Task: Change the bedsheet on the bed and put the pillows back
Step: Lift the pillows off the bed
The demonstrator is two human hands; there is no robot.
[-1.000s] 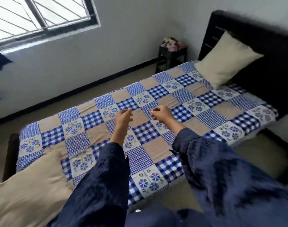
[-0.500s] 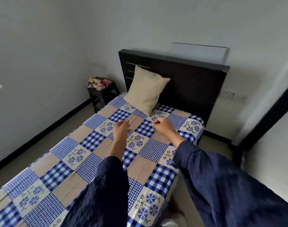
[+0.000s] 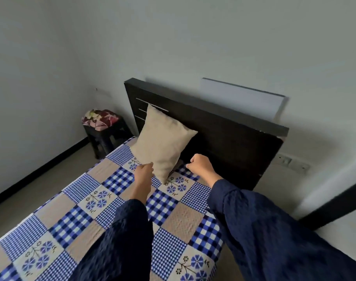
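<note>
A blue, white and beige patchwork bedsheet (image 3: pixel 179 222) lies spread over the bed. One beige pillow (image 3: pixel 163 142) leans upright against the dark headboard (image 3: pixel 223 134), on the far side of the bed. My left hand (image 3: pixel 143 172) hovers over the sheet with curled fingers, just left of the pillow's lower corner, holding nothing. My right hand (image 3: pixel 199 162) is a closed fist to the right of that pillow, in front of the headboard, also holding nothing. Dark blue sleeves cover both arms.
A dark stool (image 3: pixel 104 138) with a folded floral cloth (image 3: pixel 100 117) stands in the corner left of the headboard. A white panel (image 3: pixel 244 100) leans on the wall behind the headboard. Wall sockets (image 3: pixel 290 161) and a dark door frame (image 3: pixel 335 203) are at the right.
The view has swung from the bed's middle toward the headboard. The second pillow at the foot and the window have left the view. Both hands are now close to the upright pillow.
</note>
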